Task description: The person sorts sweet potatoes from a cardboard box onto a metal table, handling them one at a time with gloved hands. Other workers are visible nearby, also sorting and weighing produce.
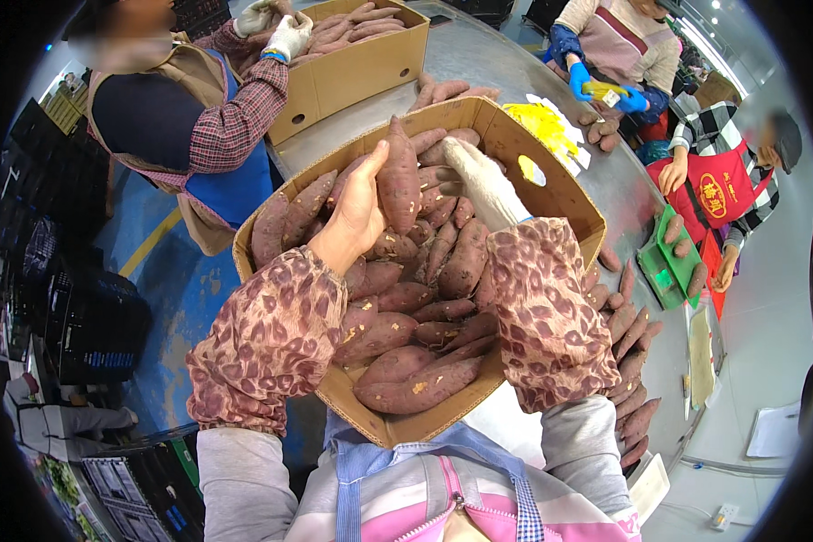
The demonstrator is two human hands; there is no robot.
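Observation:
A cardboard box full of reddish-brown sweet potatoes stands in front of me. My bare left hand is closed around one sweet potato, which it holds upright above the heap, thumb along its side. Close by on the right, my right hand wears a white glove and reaches over the heap at the box's far side. Its thumb and forefinger are apart beside other sweet potatoes; the remaining fingers are mostly hidden. Spotted brown sleeve covers wrap both my forearms.
More sweet potatoes lie along the metal table at right. A second full box stands far left beside a gloved co-worker. Yellow netting lies behind my box. Two people work across the table, near a green tray.

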